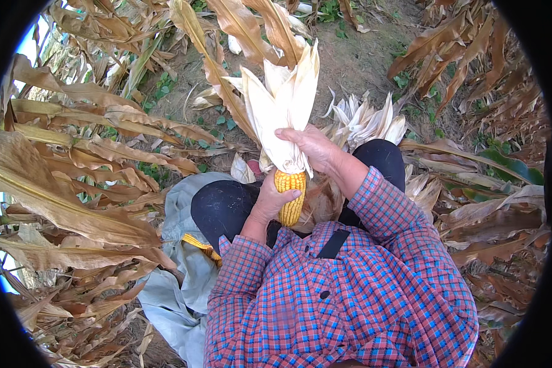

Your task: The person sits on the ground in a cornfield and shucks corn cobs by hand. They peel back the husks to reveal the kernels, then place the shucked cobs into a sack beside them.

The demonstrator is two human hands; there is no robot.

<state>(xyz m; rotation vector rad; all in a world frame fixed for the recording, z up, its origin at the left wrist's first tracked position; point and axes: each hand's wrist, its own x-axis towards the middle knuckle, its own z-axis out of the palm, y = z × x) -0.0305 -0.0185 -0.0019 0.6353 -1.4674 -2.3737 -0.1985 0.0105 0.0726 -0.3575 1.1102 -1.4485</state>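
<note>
An ear of corn hangs tip down between my two hands, its yellow kernels bare and its pale dry husk folded back above them. Around the bare kernels, just below the husk's base, my left hand is closed, thumb across the front. My right hand grips the husk a little higher, its thumb lying over the leaves. At my left knee lies a grey-green cloth sack, with yellow corn ears showing at its opening.
Stripped husks lie in a heap beyond my right knee. Dry corn stalks and leaves crowd the left side, and more brown leaves stand at the right. Bare soil with small green weeds runs between them.
</note>
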